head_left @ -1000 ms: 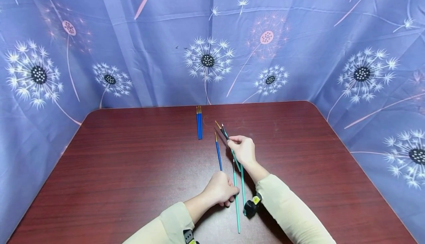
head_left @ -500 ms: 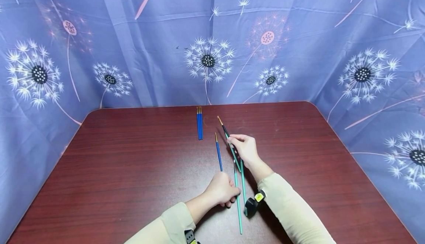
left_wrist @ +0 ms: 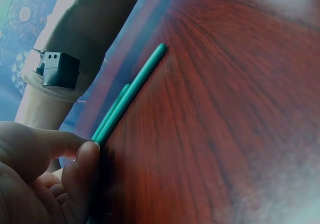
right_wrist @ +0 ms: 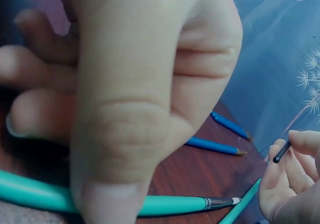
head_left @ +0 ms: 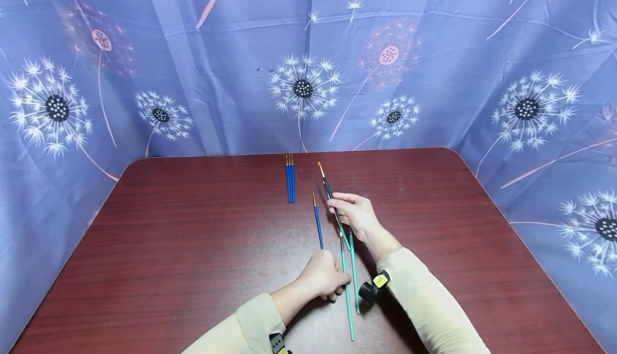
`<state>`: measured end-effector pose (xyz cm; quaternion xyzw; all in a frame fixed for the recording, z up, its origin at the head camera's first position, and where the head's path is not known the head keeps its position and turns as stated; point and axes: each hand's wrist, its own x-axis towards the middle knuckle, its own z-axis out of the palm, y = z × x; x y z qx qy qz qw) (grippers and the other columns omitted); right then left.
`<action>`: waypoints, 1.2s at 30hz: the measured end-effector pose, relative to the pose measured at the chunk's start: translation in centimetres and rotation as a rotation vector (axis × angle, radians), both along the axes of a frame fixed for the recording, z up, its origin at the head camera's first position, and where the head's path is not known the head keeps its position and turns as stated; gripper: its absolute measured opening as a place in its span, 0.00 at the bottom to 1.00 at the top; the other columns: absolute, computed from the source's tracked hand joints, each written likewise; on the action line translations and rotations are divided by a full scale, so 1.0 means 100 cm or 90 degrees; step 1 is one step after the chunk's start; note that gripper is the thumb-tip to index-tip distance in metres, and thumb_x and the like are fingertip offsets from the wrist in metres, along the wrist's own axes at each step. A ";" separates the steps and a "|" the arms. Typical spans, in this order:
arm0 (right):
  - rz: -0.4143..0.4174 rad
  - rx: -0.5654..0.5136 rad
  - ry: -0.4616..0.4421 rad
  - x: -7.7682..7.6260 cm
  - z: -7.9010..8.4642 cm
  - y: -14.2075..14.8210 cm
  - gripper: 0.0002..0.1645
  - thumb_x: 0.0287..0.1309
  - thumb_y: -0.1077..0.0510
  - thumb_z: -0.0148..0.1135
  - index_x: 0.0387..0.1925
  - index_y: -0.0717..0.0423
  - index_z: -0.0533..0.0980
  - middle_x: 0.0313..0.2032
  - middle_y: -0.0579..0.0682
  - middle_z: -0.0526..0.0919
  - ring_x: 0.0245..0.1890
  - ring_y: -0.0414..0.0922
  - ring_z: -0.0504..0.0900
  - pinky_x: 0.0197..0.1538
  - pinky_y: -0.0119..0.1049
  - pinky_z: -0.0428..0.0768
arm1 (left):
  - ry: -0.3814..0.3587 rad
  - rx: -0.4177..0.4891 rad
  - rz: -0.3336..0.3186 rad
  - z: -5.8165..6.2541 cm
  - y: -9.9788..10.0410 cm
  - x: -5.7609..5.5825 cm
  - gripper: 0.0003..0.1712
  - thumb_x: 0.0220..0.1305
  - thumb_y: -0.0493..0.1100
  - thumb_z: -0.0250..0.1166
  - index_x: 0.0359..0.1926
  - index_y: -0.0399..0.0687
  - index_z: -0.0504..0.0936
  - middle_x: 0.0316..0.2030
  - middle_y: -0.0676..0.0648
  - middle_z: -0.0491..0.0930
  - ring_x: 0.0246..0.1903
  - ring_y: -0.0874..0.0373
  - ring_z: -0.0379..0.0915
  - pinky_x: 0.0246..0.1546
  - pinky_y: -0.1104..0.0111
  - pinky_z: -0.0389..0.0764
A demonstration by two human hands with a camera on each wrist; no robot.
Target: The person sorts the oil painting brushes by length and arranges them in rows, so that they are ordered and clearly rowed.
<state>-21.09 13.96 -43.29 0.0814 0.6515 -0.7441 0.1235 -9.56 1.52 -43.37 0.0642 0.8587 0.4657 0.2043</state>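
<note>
My left hand (head_left: 320, 275) pinches a green paintbrush (head_left: 349, 314) between thumb and fingers; its handle end points toward me, and its pale tip (right_wrist: 236, 201) shows in the right wrist view. Further forward, my right hand (head_left: 358, 213) pinches a black paintbrush (head_left: 327, 187), gold-tipped end pointing away. Below it a second green paintbrush (head_left: 344, 240) lies slanted, partly covered by the black one and the fingers. A third green paintbrush (head_left: 354, 276) lies just right of the left hand. A blue paintbrush (head_left: 318, 225) runs under the left hand, its lower end hidden.
Several blue paintbrushes (head_left: 290, 183) lie side by side near the back edge of the dark red wooden table (head_left: 193, 236). A blue dandelion-print curtain (head_left: 231, 86) surrounds the table at the back and sides. A black wrist camera (head_left: 370, 291) hangs off the right sleeve.
My right hand has shifted slightly right, and the black paintbrush has turned in line with the slanted green one, its tip farther away. The green paintbrush in my left hand has swung slightly right.
</note>
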 end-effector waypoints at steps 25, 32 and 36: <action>0.028 -0.004 -0.019 -0.008 0.001 -0.002 0.28 0.56 0.62 0.65 0.58 0.66 0.70 0.26 0.39 0.85 0.22 0.32 0.80 0.25 0.23 0.77 | 0.018 0.000 -0.014 0.001 0.003 0.000 0.17 0.53 0.36 0.65 0.10 0.44 0.74 0.06 0.50 0.74 0.03 0.67 0.64 0.04 0.74 0.68; 0.032 0.000 -0.017 -0.012 0.001 -0.004 0.27 0.56 0.62 0.64 0.57 0.66 0.71 0.25 0.40 0.85 0.22 0.33 0.81 0.25 0.24 0.78 | 0.026 -0.006 -0.011 0.000 0.003 0.000 0.18 0.53 0.37 0.66 0.10 0.45 0.73 0.05 0.50 0.73 0.02 0.66 0.64 0.04 0.72 0.68; 0.033 0.005 -0.018 -0.016 0.001 -0.005 0.25 0.56 0.63 0.64 0.56 0.66 0.71 0.26 0.41 0.86 0.22 0.34 0.81 0.25 0.24 0.79 | 0.031 -0.001 -0.011 -0.001 0.002 0.000 0.18 0.53 0.38 0.66 0.10 0.46 0.73 0.05 0.51 0.73 0.02 0.67 0.64 0.04 0.73 0.68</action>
